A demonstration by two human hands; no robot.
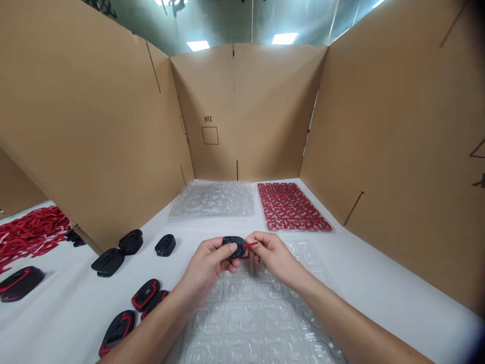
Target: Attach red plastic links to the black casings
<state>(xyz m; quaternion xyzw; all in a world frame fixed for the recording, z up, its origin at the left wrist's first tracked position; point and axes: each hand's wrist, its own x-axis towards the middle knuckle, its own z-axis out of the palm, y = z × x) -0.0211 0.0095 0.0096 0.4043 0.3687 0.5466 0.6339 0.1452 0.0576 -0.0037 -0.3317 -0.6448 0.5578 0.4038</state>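
Between the fingers of my left hand [212, 260] is a small black plastic housing [229, 241], rounded at one end, with the thumb pressed on its face. My right hand [271, 253] pinches a thin red trim strip [250, 244] whose left end meets the housing's right edge. Part of the red strip is hidden behind my right fingers. Both hands are held above a clear plastic tray [250, 318] with moulded pockets.
Black housings [108, 262] lie at left; several with red trim [117, 331] sit nearer. Loose red strips [34, 232] are piled far left. Behind stand clear trays [212, 199] and a tray of red trim pieces [291, 205]. Cardboard walls [250, 111] enclose the table.
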